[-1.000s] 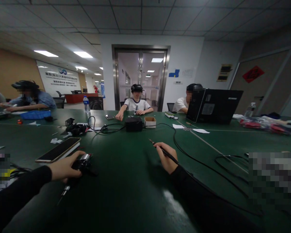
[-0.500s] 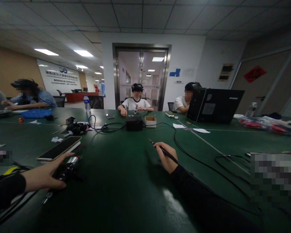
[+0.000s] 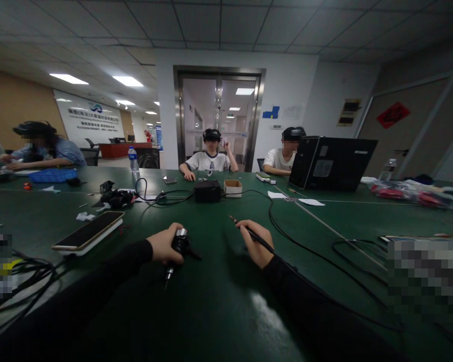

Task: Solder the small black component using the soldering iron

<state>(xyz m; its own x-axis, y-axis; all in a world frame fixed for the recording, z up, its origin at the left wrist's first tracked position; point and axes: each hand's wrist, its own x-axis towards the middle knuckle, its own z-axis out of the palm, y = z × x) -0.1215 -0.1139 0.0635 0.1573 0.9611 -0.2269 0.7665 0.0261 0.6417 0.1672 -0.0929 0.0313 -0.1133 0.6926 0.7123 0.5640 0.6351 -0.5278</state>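
My left hand [image 3: 161, 245] is closed around a small black-and-silver device [image 3: 181, 245], left of the middle of the green table. A thin metal shaft sticks out below it toward me; the fingers hide part of its body. My right hand [image 3: 253, 246] grips a soldering iron [image 3: 263, 243] like a pen, its bare tip pointing forward and left. A cable runs back from the iron along my right forearm. Nothing touches the tip, and the two hands are well apart.
A phone [image 3: 88, 230] lies on something white at left, near bundled cables [image 3: 33, 274]. Ahead stand a black box [image 3: 207, 192] and a small open carton [image 3: 233, 189]. A black cable [image 3: 287, 234] loops at right. Several people sit around the green table [image 3: 211, 311].
My left hand has moved right, from beside the phone toward the middle, bringing the black-and-silver device along. My right hand with the soldering iron has stayed nearly still. The person opposite has raised a hand.
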